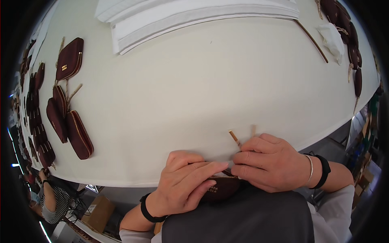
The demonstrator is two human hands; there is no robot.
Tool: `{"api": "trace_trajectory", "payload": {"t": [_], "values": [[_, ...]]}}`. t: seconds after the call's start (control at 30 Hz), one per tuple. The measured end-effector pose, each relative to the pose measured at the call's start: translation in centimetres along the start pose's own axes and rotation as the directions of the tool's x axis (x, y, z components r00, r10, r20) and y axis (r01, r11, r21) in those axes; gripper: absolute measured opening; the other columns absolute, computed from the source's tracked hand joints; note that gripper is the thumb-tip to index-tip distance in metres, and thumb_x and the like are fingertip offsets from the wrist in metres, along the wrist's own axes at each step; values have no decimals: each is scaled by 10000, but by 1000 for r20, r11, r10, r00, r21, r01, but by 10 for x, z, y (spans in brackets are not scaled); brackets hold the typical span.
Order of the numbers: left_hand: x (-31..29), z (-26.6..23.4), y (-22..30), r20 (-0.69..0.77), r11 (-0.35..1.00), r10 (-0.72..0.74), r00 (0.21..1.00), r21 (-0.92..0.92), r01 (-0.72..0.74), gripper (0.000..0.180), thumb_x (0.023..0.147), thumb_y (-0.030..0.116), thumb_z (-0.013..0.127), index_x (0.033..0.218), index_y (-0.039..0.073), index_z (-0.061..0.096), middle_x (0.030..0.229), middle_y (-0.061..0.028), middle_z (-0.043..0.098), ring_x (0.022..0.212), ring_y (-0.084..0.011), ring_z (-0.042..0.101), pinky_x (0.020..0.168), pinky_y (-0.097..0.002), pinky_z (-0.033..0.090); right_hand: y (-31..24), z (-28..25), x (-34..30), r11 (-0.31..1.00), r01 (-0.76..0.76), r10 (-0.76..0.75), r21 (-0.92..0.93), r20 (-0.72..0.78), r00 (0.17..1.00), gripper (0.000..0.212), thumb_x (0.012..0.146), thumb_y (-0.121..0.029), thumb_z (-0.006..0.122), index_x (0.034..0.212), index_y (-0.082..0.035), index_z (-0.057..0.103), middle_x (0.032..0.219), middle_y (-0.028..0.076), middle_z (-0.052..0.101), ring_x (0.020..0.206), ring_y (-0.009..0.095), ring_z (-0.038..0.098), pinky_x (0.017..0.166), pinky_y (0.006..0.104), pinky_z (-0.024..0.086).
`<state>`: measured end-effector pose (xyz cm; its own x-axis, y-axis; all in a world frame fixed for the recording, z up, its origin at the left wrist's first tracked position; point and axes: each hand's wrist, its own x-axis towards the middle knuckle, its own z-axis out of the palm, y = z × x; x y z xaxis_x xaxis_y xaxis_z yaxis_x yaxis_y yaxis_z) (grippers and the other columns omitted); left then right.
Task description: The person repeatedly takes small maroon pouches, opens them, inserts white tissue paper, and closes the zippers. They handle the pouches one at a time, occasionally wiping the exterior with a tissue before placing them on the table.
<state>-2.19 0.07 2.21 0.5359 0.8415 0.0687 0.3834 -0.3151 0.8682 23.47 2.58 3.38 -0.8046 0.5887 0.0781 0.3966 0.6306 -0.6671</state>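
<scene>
At the near table edge, a small dark brown zip purse (pixel 221 189) is held between my two hands. Its gold-toothed zip is at least partly undone, with a pale strip showing inside. My left hand (pixel 182 182) grips the purse's left side, fingers reaching over its top. My right hand (pixel 265 164) pinches the purse's right end by the zip, fingertips together; what exactly lies between them is hidden. Beyond those fingers stick out a thin gold-tipped piece (pixel 233 136) and a blurred tan strap end (pixel 253 129).
Several finished-looking brown purses (pixel 69 60) with tan straps lie at the left, more along the far left edge. Further brown purses (pixel 352 36) and a crumpled white wad (pixel 332 40) are at the right. Folded white cloth (pixel 194 24) and a thin brown stick (pixel 312 40) lie at the back.
</scene>
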Motion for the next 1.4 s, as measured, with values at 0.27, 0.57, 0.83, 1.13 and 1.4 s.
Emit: {"api": "trace_trajectory", "payload": {"t": [0.27,0.57,0.83,1.13,1.4], "values": [[1,3,-5,6,998,59,998,0,-59,223,790,65,734,1004,37,677,858,-36,689,816,-239,592,795,-366,434,-3,5,2,969,78,-110,-234,-123,986,47,763,-116,663,766,-88,625,751,2,551,970,161,575,908,357,515],[1,5,-7,-17,994,86,996,-70,-87,369,772,7,756,1101,30,591,912,-64,658,823,-260,587,774,-373,420,8,0,43,913,236,-285,-332,-105,953,107,719,-91,634,643,-62,565,637,10,482,772,183,555,1109,426,470],[-5,-8,1,-207,991,-81,975,92,102,385,703,110,874,1042,77,695,915,-54,640,894,-258,587,802,-371,459,-1,12,30,970,79,-79,-232,8,997,138,770,-155,663,747,-79,550,669,23,459,675,183,515,736,358,452],[-22,-15,6,-169,959,-283,944,-61,277,329,673,175,931,921,56,751,909,-72,666,749,-191,642,632,-293,519,-8,-3,34,963,-224,181,151,256,950,271,994,-252,595,830,-41,545,657,100,563,583,293,579,542,411,432],[-27,-12,12,-220,997,-76,972,-26,72,356,608,180,950,891,75,761,877,-39,691,758,-188,642,608,-286,508,-32,7,40,835,-294,285,465,91,954,203,1013,-208,587,898,-44,551,736,113,587,626,322,580,559,401,446]]}}
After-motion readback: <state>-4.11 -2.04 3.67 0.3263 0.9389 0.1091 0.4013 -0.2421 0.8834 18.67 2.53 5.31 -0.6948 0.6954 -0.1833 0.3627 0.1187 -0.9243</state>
